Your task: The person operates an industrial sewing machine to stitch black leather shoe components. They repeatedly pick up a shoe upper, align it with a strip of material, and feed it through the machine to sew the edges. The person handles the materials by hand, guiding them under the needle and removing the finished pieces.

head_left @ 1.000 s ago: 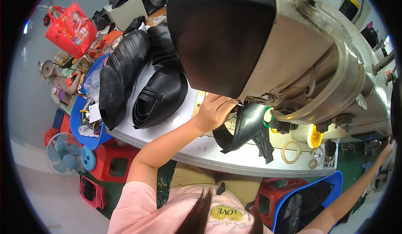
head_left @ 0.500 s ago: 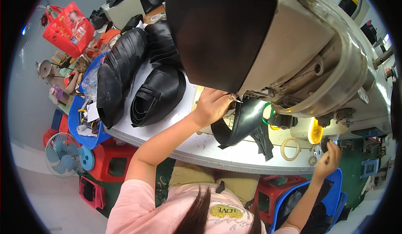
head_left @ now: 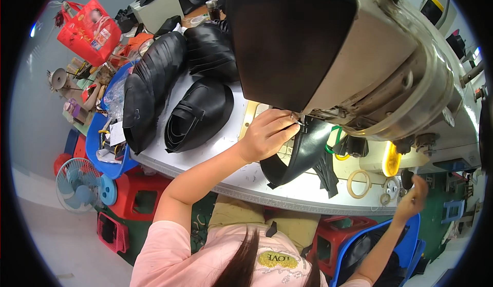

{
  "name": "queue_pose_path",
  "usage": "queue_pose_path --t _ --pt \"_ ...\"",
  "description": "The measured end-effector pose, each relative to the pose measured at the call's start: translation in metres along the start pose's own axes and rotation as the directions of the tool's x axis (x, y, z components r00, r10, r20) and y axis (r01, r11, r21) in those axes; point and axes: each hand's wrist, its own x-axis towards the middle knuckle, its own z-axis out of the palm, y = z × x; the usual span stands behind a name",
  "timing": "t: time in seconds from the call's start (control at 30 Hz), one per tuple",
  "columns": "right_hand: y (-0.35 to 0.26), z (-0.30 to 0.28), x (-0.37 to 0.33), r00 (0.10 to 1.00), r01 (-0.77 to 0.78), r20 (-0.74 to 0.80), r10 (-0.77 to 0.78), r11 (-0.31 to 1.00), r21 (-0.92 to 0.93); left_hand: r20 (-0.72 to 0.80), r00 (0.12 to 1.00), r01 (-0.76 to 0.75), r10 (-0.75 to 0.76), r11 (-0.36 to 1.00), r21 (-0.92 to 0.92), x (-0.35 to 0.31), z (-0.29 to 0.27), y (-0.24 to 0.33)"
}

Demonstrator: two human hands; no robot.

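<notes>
My left hand (head_left: 269,137) is under the dark head of a sewing machine (head_left: 292,45), its fingertips pinched together beside the needle area. A small bright metal bit shows at the fingertips; what they pinch is too small to make out. Just right of the hand, a curved black leather piece (head_left: 300,151) lies under the machine and bends down toward the table's front. My right hand (head_left: 412,201) is raised off the table's right end, smeared by motion. Its fingers are next to a dark round piece (head_left: 407,179); whether they grip it is not visible.
Stacks of black leather pieces (head_left: 203,115) stand on the white table left of the machine. Black strips (head_left: 325,174), a tan ring (head_left: 358,184) and a lit yellow lamp (head_left: 392,159) are at the right. Blue bins (head_left: 411,235) and red stools (head_left: 136,194) flank the table.
The view has shifted slightly, so the machine and stacks appear farther right. My right hand has moved a little right and blurs more. My left hand stays by the needle area.
</notes>
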Motion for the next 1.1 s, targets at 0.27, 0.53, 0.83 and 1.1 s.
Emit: queue_pose_path --t 0.27,0.53,0.83,1.1 --pt "0.198 -0.110 0.100 0.767 -0.589 -0.433 0.475 0.788 -0.179 0.057 0.996 0.068 -0.066 0.997 -0.033 0.002 -0.001 0.002" --pt "0.305 -0.144 0.093 0.723 -0.691 -0.286 0.629 0.671 -0.269 0.098 0.994 0.060 -0.057 0.998 -0.035 0.005 -0.005 -0.003" --pt "0.151 -0.090 0.078 0.764 -0.477 -0.567 0.308 0.862 -0.174 0.117 0.983 0.156 -0.143 0.982 -0.106 -0.002 0.000 -0.010" --pt "-0.009 -0.016 0.015 0.897 -0.347 -0.158 0.414 0.878 0.329 0.111 0.985 0.141 -0.135 0.989 -0.046 0.003 0.000 -0.006"
